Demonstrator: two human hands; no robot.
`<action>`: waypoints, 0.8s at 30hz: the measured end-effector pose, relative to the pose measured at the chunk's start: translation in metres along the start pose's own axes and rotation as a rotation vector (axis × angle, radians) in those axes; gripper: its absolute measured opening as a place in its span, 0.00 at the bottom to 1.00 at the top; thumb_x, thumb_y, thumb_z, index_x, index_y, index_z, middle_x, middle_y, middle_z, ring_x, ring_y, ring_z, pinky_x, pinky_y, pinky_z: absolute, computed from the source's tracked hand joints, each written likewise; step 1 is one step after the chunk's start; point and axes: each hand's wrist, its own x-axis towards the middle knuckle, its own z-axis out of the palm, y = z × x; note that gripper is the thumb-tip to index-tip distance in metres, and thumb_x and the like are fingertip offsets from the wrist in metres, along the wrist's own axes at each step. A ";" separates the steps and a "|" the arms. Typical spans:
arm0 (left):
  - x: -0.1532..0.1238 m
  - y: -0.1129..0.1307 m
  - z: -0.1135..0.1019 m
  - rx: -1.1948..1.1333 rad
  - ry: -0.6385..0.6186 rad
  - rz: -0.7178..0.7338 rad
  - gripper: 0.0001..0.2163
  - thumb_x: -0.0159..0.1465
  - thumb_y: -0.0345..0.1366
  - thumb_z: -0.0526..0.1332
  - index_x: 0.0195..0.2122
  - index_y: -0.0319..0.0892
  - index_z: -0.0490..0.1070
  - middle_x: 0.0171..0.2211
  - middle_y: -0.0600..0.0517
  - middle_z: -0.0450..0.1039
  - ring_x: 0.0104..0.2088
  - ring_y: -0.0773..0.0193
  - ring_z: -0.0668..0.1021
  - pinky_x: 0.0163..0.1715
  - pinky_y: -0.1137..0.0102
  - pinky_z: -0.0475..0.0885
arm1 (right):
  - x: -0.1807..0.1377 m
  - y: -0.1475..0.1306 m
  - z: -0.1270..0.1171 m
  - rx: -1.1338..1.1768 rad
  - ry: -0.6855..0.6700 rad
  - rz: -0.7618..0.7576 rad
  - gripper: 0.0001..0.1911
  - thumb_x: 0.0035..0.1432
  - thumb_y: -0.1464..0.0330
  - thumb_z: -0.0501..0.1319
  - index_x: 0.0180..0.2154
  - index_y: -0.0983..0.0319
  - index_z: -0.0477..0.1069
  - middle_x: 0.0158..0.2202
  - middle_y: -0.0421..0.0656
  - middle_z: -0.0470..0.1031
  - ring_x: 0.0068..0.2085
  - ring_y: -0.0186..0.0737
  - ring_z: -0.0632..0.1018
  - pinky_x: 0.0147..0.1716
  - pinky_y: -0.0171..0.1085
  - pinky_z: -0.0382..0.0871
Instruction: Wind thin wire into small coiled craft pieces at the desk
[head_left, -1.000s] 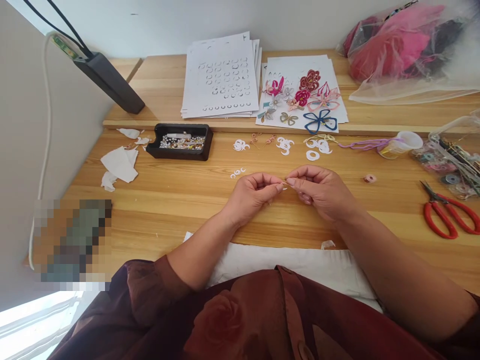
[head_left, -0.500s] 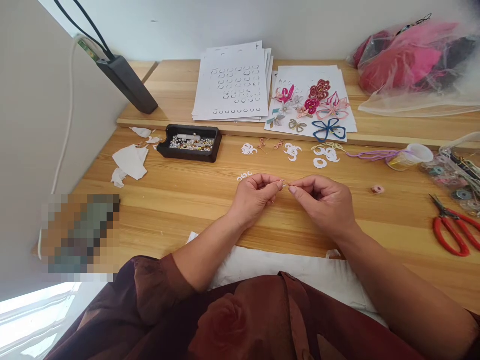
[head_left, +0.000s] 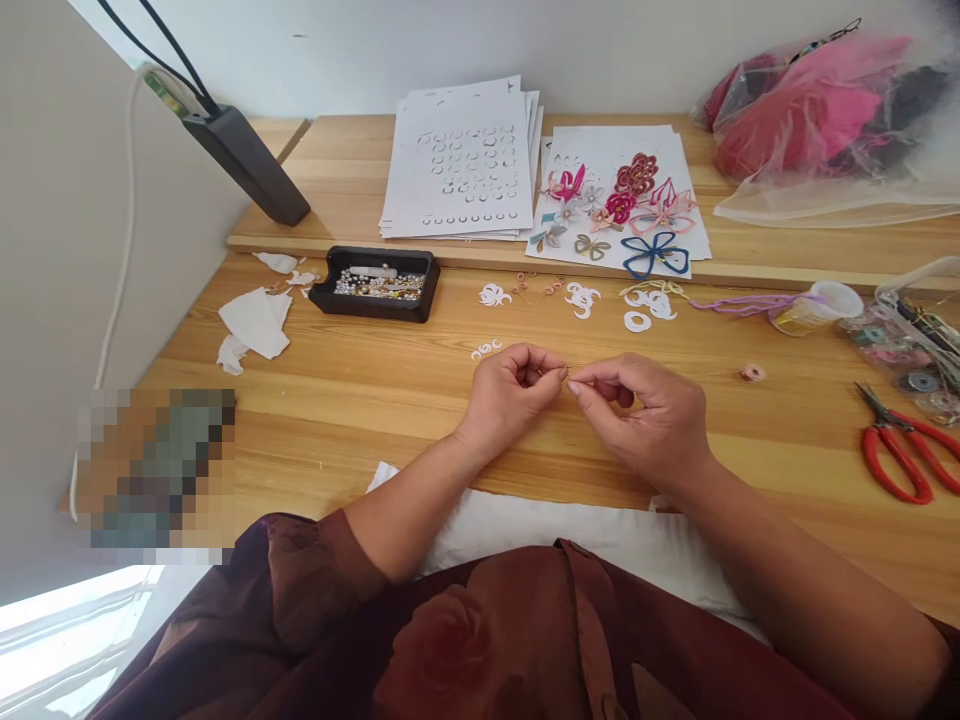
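My left hand (head_left: 514,392) and my right hand (head_left: 645,415) meet fingertip to fingertip just above the wooden table (head_left: 360,400). Both are closed in a pinch on a tiny piece that is too small to name. A thin thread seems to run from the pinch toward a small pink spool (head_left: 753,373) at the right. Small white paper rings (head_left: 486,349) lie just beyond my left hand. More white cut-outs (head_left: 643,310) lie further back.
A black tray of beads (head_left: 375,283) sits at back left beside torn white paper (head_left: 255,322). Punched white sheets (head_left: 463,160) and a sheet of coloured flower shapes (head_left: 622,205) lie on the raised shelf. Red scissors (head_left: 900,450) and plastic bags (head_left: 825,110) are at right.
Both hands stay joined at the pinch; my right hand has turned slightly, with its fingers curling lower. The view has shifted a little.
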 end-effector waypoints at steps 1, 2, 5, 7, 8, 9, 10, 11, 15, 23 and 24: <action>-0.001 0.001 0.000 0.018 -0.015 0.001 0.08 0.55 0.38 0.69 0.30 0.38 0.75 0.28 0.52 0.77 0.26 0.71 0.73 0.28 0.75 0.67 | 0.001 0.001 -0.002 -0.008 0.008 -0.008 0.04 0.57 0.72 0.65 0.34 0.58 0.78 0.24 0.38 0.74 0.26 0.35 0.73 0.27 0.36 0.66; -0.001 0.002 0.001 0.029 -0.028 -0.005 0.08 0.55 0.38 0.69 0.30 0.38 0.75 0.28 0.52 0.76 0.25 0.71 0.72 0.27 0.75 0.66 | 0.002 0.003 -0.003 -0.014 0.016 -0.006 0.04 0.58 0.72 0.65 0.35 0.58 0.78 0.24 0.38 0.74 0.26 0.35 0.73 0.27 0.36 0.65; -0.003 0.006 0.001 0.026 -0.071 -0.046 0.09 0.55 0.38 0.69 0.30 0.38 0.75 0.27 0.52 0.76 0.25 0.72 0.71 0.25 0.75 0.65 | 0.005 0.007 -0.006 0.005 0.034 0.049 0.03 0.58 0.71 0.66 0.35 0.58 0.78 0.25 0.38 0.74 0.25 0.35 0.72 0.26 0.36 0.64; -0.004 0.008 0.002 0.003 -0.090 -0.075 0.09 0.54 0.39 0.69 0.29 0.38 0.75 0.27 0.52 0.76 0.24 0.72 0.71 0.25 0.75 0.65 | 0.005 0.009 -0.006 0.051 0.035 0.109 0.02 0.58 0.70 0.66 0.34 0.58 0.78 0.24 0.38 0.73 0.25 0.34 0.70 0.26 0.36 0.63; -0.004 0.009 0.002 -0.009 -0.100 -0.086 0.10 0.54 0.39 0.70 0.29 0.37 0.75 0.26 0.53 0.75 0.24 0.72 0.70 0.25 0.75 0.65 | 0.006 0.009 -0.006 0.077 0.035 0.139 0.01 0.57 0.69 0.66 0.34 0.58 0.78 0.24 0.37 0.73 0.24 0.34 0.70 0.25 0.36 0.63; -0.004 0.010 0.001 -0.018 -0.109 -0.095 0.10 0.54 0.39 0.70 0.29 0.37 0.75 0.26 0.53 0.75 0.24 0.73 0.70 0.25 0.75 0.64 | 0.006 0.009 -0.005 0.102 0.033 0.166 0.01 0.57 0.69 0.67 0.33 0.58 0.78 0.24 0.37 0.73 0.24 0.33 0.69 0.25 0.36 0.62; -0.004 0.010 0.001 -0.026 -0.118 -0.103 0.10 0.54 0.39 0.70 0.29 0.37 0.74 0.26 0.53 0.75 0.24 0.73 0.70 0.26 0.75 0.64 | 0.006 0.009 -0.004 0.127 0.031 0.190 0.00 0.57 0.69 0.67 0.33 0.59 0.78 0.23 0.37 0.73 0.23 0.33 0.68 0.25 0.36 0.61; -0.004 0.011 0.001 -0.033 -0.127 -0.111 0.10 0.53 0.39 0.70 0.29 0.37 0.74 0.26 0.53 0.74 0.24 0.73 0.70 0.26 0.75 0.64 | 0.006 0.009 -0.003 0.150 0.029 0.213 0.00 0.57 0.69 0.67 0.33 0.59 0.78 0.23 0.37 0.73 0.23 0.32 0.67 0.24 0.36 0.61; -0.004 0.011 -0.001 -0.054 -0.142 -0.145 0.11 0.53 0.40 0.71 0.29 0.37 0.75 0.25 0.54 0.73 0.23 0.73 0.69 0.26 0.74 0.64 | 0.007 0.009 -0.002 0.230 0.014 0.301 0.02 0.56 0.68 0.67 0.31 0.59 0.77 0.22 0.36 0.72 0.22 0.31 0.65 0.23 0.35 0.58; -0.004 0.010 -0.002 -0.109 -0.179 -0.199 0.14 0.52 0.42 0.73 0.30 0.37 0.75 0.22 0.56 0.70 0.20 0.75 0.65 0.22 0.74 0.59 | 0.013 0.015 -0.003 0.461 -0.093 0.533 0.05 0.53 0.65 0.69 0.29 0.59 0.77 0.22 0.37 0.72 0.22 0.30 0.65 0.21 0.34 0.57; -0.004 0.009 -0.002 -0.127 -0.187 -0.212 0.14 0.52 0.43 0.73 0.30 0.38 0.75 0.22 0.57 0.70 0.20 0.76 0.64 0.21 0.75 0.58 | 0.014 0.016 -0.002 0.516 -0.107 0.574 0.06 0.52 0.65 0.70 0.29 0.59 0.77 0.22 0.37 0.72 0.21 0.30 0.64 0.20 0.34 0.56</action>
